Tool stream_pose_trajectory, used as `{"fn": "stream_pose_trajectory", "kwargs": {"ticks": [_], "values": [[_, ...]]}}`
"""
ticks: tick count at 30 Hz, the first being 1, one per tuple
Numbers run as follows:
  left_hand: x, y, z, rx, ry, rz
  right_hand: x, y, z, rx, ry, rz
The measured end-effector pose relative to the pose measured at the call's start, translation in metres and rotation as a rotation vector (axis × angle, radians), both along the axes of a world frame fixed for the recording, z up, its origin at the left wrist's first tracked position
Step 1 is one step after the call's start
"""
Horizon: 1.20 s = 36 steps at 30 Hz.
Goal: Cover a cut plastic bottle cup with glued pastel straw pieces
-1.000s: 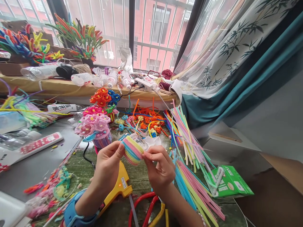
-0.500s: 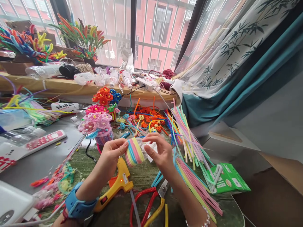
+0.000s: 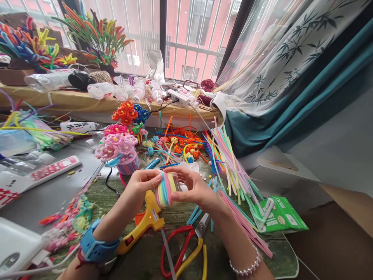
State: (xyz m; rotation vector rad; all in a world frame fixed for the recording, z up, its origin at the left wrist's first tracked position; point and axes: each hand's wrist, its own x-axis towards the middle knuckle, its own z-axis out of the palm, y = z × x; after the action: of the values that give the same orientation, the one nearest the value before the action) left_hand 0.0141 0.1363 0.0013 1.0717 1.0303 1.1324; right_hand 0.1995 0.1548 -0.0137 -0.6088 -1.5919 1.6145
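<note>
Between my hands is a small clear cup wrapped in pastel stripes of pink, yellow and blue (image 3: pixel 165 190). My left hand (image 3: pixel 142 186) grips its left side, thumb on the striped wrap. My right hand (image 3: pixel 194 187) is closed round the right side, with the thumb against the stripes and the fingers over the far edge. Just below my left hand lies a yellow glue gun (image 3: pixel 151 217) with a small lit light. Scissors with red and yellow handles (image 3: pixel 201 229) lie below my right hand.
Pink fuzzy flowers (image 3: pixel 116 147) stand in a striped pot to the left. Bundles of pastel stems (image 3: pixel 233 163) and a green packet (image 3: pixel 281 214) are at the right. Orange flower pieces (image 3: pixel 192 149) lie behind my hands. Plastic bottles line the sill (image 3: pixel 101 90).
My right hand has moved in, its thumb and fingers now closed onto the striped cup. The view has shifted slightly.
</note>
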Motion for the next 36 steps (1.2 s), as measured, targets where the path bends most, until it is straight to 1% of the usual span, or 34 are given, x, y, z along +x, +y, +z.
{"fn": "stream_pose_trajectory", "kwargs": {"ticks": [5, 9, 13, 16, 19, 23, 27, 29, 31, 33, 34, 36], "values": [[0.0, 0.0, -0.002, 0.003, -0.014, -0.023, 0.002, 0.001, 0.0, 0.085, -0.051, 0.017], [-0.001, 0.002, -0.002, 0.014, -0.018, -0.031, 0.003, 0.001, 0.0, 0.114, -0.078, 0.035], [-0.001, 0.002, -0.005, 0.007, -0.022, -0.028, 0.003, -0.001, 0.001, 0.165, -0.124, 0.006], [-0.002, 0.002, -0.006, 0.001, -0.029, -0.019, 0.003, -0.002, 0.004, 0.275, -0.184, -0.04], [-0.001, 0.001, -0.006, -0.012, -0.044, -0.02, 0.004, -0.003, 0.004, 0.438, -0.228, -0.108], [0.003, 0.0, -0.004, -0.038, -0.072, -0.036, 0.003, -0.004, 0.001, 0.615, -0.236, -0.186], [0.004, 0.0, -0.005, -0.073, -0.099, -0.061, 0.002, -0.004, -0.002, 0.707, -0.213, -0.243], [0.003, 0.001, -0.006, -0.076, -0.105, -0.057, 0.002, -0.004, 0.0, 0.698, -0.214, -0.24], [0.001, 0.001, -0.005, -0.053, -0.111, -0.029, 0.003, -0.003, 0.004, 0.659, -0.224, -0.225], [0.0, 0.001, -0.004, 0.003, -0.118, 0.036, 0.005, -0.003, 0.008, 0.649, -0.21, -0.267], [-0.001, 0.001, -0.003, 0.044, -0.117, 0.083, 0.005, -0.004, 0.009, 0.659, -0.189, -0.319], [-0.001, -0.001, -0.003, 0.13, -0.106, 0.178, 0.003, -0.006, 0.01, 0.69, -0.14, -0.477]]}}
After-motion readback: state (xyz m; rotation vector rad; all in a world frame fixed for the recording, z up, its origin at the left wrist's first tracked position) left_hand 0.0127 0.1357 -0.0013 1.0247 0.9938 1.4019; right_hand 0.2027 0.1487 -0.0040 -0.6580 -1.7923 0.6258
